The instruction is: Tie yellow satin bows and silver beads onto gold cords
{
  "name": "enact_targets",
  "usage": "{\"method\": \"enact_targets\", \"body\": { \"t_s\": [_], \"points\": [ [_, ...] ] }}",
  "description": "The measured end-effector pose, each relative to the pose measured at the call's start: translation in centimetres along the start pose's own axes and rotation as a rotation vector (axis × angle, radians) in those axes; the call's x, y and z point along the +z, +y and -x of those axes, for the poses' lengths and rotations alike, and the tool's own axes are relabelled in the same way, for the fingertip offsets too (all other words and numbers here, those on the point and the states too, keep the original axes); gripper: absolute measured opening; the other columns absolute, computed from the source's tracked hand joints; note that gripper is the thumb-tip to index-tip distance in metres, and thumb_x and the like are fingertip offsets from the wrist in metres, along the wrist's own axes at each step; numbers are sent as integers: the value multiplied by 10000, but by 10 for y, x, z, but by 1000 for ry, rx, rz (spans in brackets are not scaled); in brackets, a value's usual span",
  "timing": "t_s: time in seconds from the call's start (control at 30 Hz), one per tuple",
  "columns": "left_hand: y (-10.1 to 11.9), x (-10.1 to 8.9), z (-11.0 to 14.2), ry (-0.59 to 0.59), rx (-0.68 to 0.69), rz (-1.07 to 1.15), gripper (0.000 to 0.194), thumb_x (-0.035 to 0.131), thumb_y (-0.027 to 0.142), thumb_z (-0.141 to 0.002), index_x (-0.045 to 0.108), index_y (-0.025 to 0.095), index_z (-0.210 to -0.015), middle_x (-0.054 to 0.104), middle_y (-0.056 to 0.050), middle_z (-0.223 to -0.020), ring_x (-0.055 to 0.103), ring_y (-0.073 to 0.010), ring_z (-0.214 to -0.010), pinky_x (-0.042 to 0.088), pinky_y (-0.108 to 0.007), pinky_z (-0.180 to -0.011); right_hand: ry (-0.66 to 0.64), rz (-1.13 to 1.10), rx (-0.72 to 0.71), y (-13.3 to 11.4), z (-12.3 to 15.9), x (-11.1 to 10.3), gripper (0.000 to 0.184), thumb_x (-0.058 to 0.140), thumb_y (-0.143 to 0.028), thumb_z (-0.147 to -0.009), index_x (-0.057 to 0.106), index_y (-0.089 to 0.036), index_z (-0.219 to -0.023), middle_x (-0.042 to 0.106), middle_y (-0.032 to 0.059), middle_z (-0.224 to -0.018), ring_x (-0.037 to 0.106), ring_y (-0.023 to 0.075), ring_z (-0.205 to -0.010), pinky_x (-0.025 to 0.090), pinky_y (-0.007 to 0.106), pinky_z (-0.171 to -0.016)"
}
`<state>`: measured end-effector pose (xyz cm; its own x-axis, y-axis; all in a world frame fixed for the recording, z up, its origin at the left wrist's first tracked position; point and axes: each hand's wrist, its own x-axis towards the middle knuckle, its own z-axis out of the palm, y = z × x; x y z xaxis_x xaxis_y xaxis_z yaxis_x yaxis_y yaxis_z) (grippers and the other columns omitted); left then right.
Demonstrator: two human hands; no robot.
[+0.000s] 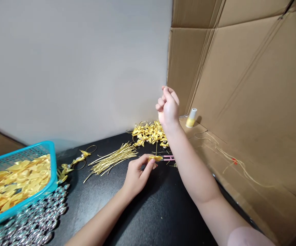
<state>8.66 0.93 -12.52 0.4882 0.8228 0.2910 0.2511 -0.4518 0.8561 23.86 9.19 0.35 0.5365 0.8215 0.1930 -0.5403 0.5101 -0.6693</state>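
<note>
My left hand is closed in a pinch on a small yellow ribbon bow low over the black table. A thin gold cord stands up from the bow. Raised well above it, my right hand has its fingers curled and their tips pressed together; whatever they may hold is too small to make out. Just past the bow lies a pink-handled tool, partly hidden behind my right forearm. Behind my hands is a heap of yellow bows with silvery beads. A bundle of gold cords lies left of my left hand.
At left, a blue basket holds many yellow bows, with silvery beads spread before it. A strung bow piece lies nearby. Cardboard walls the right side, where a small bottle and loose cords rest.
</note>
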Motion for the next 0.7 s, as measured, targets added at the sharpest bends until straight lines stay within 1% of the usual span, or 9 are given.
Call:
{"method": "enact_targets", "body": {
  "t_s": [0.1,0.17,0.23,0.3,0.37,0.47,0.53,0.63,0.7],
  "points": [
    [0,-2,-2,-31,21,62,247,514,311,-927,703,176,-843,731,-57,-871,663,-189,-814,485,-285,-790,-16,-6,23,5,3,3,142,466,-184,-909,491,-200,-771,442,-82,-605,171,35,-412,167,229,-393],
    [-3,-3,-4,-36,-1,155,239,526,328,-923,702,169,-891,728,-78,-970,657,-209,-914,483,-314,-856,-28,6,35,9,5,5,114,487,-207,-899,502,-204,-785,485,-72,-631,181,36,-413,170,237,-392],
    [-6,-2,-5,-70,-53,283,226,561,345,-904,683,160,-945,727,-87,-970,661,-205,-891,499,-323,-840,-50,24,34,13,7,6,90,510,-240,-893,518,-209,-809,507,-65,-646,187,35,-410,173,247,-396],
    [-10,-1,-6,-138,-109,409,225,619,346,-869,654,157,-985,731,-85,-941,666,-189,-836,517,-307,-784,-76,39,31,15,10,7,86,525,-265,-892,528,-214,-823,505,-65,-645,194,34,-407,178,257,-405],
    [-13,0,-6,-187,-137,483,235,666,331,-839,636,160,-997,737,-83,-938,671,-183,-841,520,-289,-768,-83,44,32,15,12,8,91,528,-270,-894,525,-218,-819,492,-69,-634,200,38,-409,183,259,-408],
    [-14,0,-6,-183,-132,463,198,666,317,-845,673,165,-972,747,-72,-942,676,-173,-869,513,-275,-807,-69,19,48,12,14,9,106,503,-236,-902,515,-212,-800,452,-77,-601,191,43,-413,177,251,-397],
    [-13,-2,-6,-174,-119,428,197,653,320,-856,714,170,-969,756,-68,-948,682,-174,-875,513,-273,-821,-58,3,61,11,13,9,120,491,-214,-908,510,-206,-790,399,-87,-567,176,44,-411,167,246,-391],
    [-11,-5,-6,-180,-121,384,213,668,313,-844,751,177,-985,769,-68,-960,690,-184,-869,524,-272,-809,-37,12,71,10,9,7,135,487,-204,-917,504,-204,-783,293,-103,-524,164,49,-407,159,239,-386],
    [-10,-6,-7,-194,-128,362,214,684,305,-828,764,170,-973,777,-70,-923,695,-185,-822,535,-272,-784,-31,31,69,9,6,5,136,486,-207,-925,502,-204,-790,269,-106,-521,169,50,-403,163,238,-388]
  ]
}}
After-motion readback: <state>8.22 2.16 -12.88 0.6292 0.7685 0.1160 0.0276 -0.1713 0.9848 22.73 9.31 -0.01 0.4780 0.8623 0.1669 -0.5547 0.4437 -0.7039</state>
